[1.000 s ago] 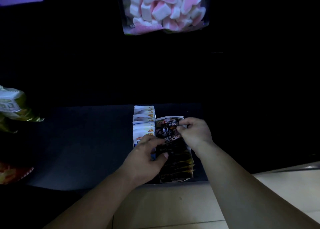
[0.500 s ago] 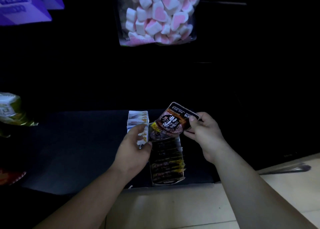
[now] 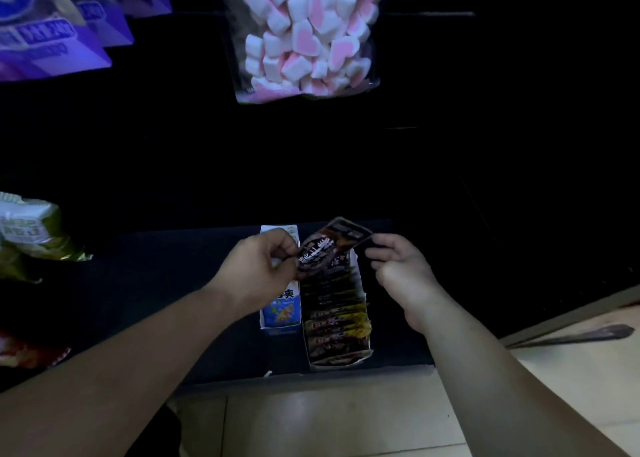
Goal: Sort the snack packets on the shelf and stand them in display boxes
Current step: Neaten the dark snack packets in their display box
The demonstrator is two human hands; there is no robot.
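A dark brown snack packet [image 3: 329, 249] with white lettering is held above the shelf between both hands. My left hand [image 3: 259, 269] pinches its lower left edge. My right hand [image 3: 398, 269] sits just right of its upper right corner with curled fingers; contact there is unclear. Below it, a narrow display box [image 3: 341, 361] holds a row of several matching dark packets [image 3: 332, 318]. To its left stands a white and blue display box [image 3: 280, 314] of pale packets, partly hidden by my left hand.
A bag of pink and white heart marshmallows [image 3: 304, 37] hangs above. Purple packets [image 3: 52, 31] hang at the upper left. A green and white bag [image 3: 27, 235] and a red packet [image 3: 24, 352] lie at the left edge. The dark shelf [image 3: 156, 301] ends at a tiled floor [image 3: 329, 422].
The dark packet came up out of its box and tilted. My left hand moved from the box up to the packet's left edge. My right hand's grip on its corner loosened.
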